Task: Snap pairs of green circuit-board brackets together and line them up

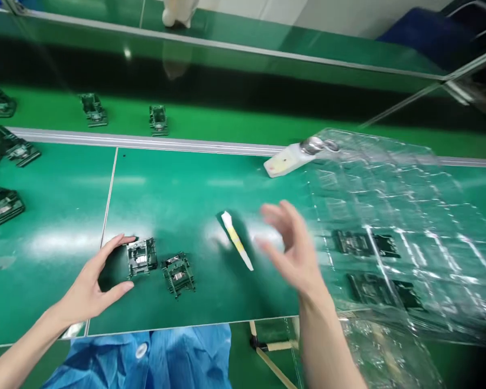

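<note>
My left hand (91, 286) is open and curved around the left side of a small metal-and-circuit-board module (141, 257), its fingertips at or very near the module's edge. A second module (178, 274) stands just to the right on the green mat (65, 216). My right hand (291, 248) is blurred, open and holding nothing, hovering over the mat. It is nearest to a white-and-yellow stick tool (237, 240) and the edge of a clear plastic tray (405, 183). Dark circuit modules (366, 243) lie in the tray's pockets.
A white pad (283, 162) with a metal part lies under the tray's far corner. Several more modules sit at the mat's left edge and on a green belt (227, 121) beyond a metal rail (146, 141). My blue sleeves (146, 356) show below the bench edge.
</note>
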Available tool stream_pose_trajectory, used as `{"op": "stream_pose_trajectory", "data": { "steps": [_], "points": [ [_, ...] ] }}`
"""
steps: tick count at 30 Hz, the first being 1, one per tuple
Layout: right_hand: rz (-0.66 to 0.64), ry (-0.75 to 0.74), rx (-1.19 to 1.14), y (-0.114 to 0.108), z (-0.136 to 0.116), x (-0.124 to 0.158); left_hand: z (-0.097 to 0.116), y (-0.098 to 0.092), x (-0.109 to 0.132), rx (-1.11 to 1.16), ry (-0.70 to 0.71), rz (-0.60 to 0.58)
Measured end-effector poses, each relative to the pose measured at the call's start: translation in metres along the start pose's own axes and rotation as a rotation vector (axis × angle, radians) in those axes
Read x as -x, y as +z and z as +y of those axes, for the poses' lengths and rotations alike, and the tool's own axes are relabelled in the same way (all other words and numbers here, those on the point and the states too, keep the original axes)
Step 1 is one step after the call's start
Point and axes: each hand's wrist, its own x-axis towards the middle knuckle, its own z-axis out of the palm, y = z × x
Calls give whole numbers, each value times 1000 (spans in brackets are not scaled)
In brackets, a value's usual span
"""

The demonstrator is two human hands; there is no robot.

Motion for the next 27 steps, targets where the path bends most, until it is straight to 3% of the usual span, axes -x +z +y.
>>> {"op": "stream_pose_trajectory", "data": {
  "steps": [1,3,6,10,13,16,21,25,27],
  "points": [
    [-199,-43,-51,10,-11,22,2,-1,-1,-20,0,4],
    [-462,-98,-80,35,-34,52,6,-1,-4,-49,9,1],
    [-595,-133,-98,69,-56,65,9,1,-12,-49,43,-19],
    [-493,-142,-162,88,-54,61,9,-1,-13,-6,68,37],
    [-230,-64,-94,93,-46,66,10,-3,-7,59,83,83],
    [-47,-41,-19,105,-46,73,16,2,-2,128,77,10],
    [-176,-149,-22,123,-61,85,30,15,-13,133,85,-3],
    [-310,-182,-52,114,-64,91,29,6,-29,176,168,-59],
    [-280,-157,-35,108,-62,91,25,-1,-34,232,178,-90]
  ]
}}
